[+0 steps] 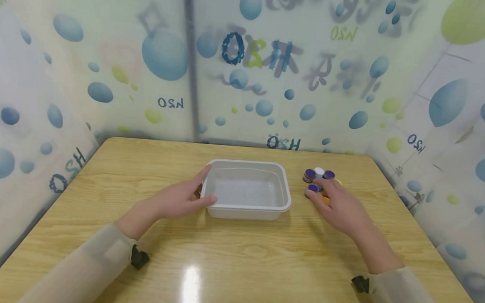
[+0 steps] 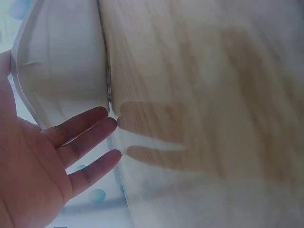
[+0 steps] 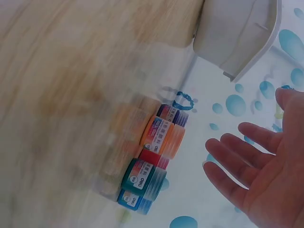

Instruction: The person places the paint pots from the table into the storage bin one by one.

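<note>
A white rectangular plastic bin stands upright on the table, its inside bare. My left hand is at its left end, thumb by the near rim and fingers along the outside. In the left wrist view, straight, spread fingers lie against or close beside the bin wall. Over at the right, my right hand hovers above a cluster of small paint jars. The right wrist view shows a green jar and an orange jar apart from its loosely extended fingers.
The wooden table reaches back to a patterned curtain, with similar fabric at both sides. A blue jar and a red jar stand among the others. The bin is left of the jars, with a gap of table between them.
</note>
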{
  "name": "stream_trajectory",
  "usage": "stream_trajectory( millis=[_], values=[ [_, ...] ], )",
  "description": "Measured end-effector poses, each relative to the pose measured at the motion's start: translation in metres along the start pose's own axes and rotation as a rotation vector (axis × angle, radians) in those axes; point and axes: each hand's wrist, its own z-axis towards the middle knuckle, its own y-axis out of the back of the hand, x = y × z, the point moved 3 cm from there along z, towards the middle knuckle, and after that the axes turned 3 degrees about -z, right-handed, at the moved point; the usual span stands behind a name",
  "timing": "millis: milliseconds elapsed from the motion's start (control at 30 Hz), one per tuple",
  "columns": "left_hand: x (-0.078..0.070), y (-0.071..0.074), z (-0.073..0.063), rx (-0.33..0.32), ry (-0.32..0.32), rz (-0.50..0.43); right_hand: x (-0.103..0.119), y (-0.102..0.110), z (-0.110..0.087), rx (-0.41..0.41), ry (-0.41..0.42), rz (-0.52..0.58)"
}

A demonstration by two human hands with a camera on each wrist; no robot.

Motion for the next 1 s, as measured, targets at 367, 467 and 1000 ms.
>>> stream_trajectory(
  millis=[367,467,1000],
  values=[
    [0.0,-0.003,-0.001,0.009,-0.016,-0.044,-0.031,0.001,-0.009,-0.001,-0.065,0.137],
    [0.0,-0.003,-0.001,0.01,-0.023,-0.05,-0.04,0.002,-0.009,0.009,-0.077,0.16],
    [0.001,-0.003,-0.002,0.017,-0.004,-0.063,-0.054,-0.01,-0.001,0.17,-0.078,0.116]
  ],
)
